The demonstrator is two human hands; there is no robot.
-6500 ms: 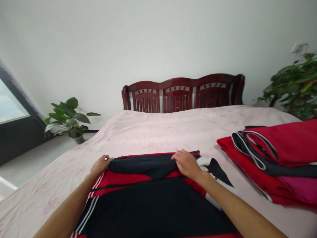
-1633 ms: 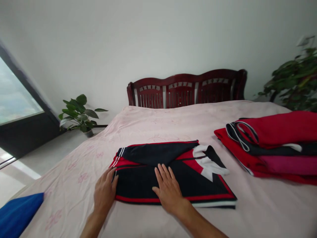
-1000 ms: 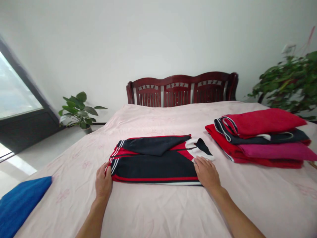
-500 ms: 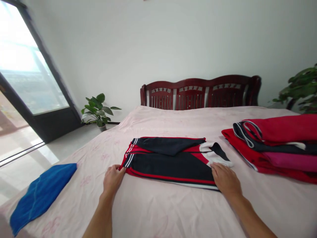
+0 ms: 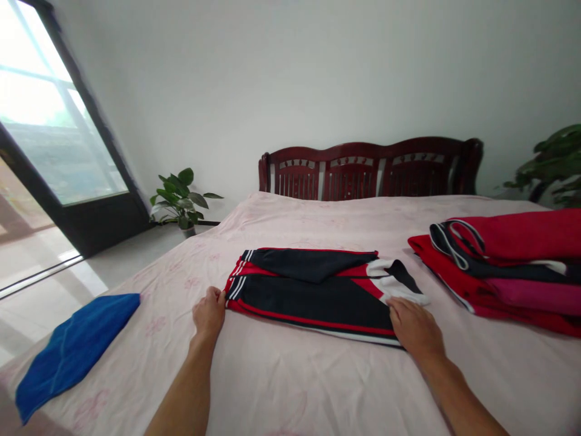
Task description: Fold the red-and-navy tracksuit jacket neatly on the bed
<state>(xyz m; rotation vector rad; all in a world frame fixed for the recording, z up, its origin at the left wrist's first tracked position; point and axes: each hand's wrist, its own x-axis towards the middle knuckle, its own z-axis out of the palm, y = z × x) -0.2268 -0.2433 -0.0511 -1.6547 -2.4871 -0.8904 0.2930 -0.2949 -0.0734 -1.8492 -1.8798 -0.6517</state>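
A navy, red and white track jacket (image 5: pixel 313 303) lies flat on the bed with a sleeve folded in over its body. Its striped hem and cuff point left, and the white collar end points right. My left hand (image 5: pixel 209 310) is closed in a pinch on the near corner of the striped hem. On the right, my right hand (image 5: pixel 416 330) has its fingers closed over the jacket's near edge, just below the white part. The thumb of that hand is hidden.
A stack of folded red, navy and magenta clothes (image 5: pixel 512 266) lies at the right. Blue cloth (image 5: pixel 82 348) rests at the bed's left edge. The pink bedsheet (image 5: pixel 281 375) reaches back to a dark wooden headboard (image 5: pixel 349 172). A potted plant (image 5: pixel 181 197) stands beyond the left side.
My left hand has shifted slightly up with the near hem corner, straightening that edge a little. My right hand stays at the same part of the jacket.
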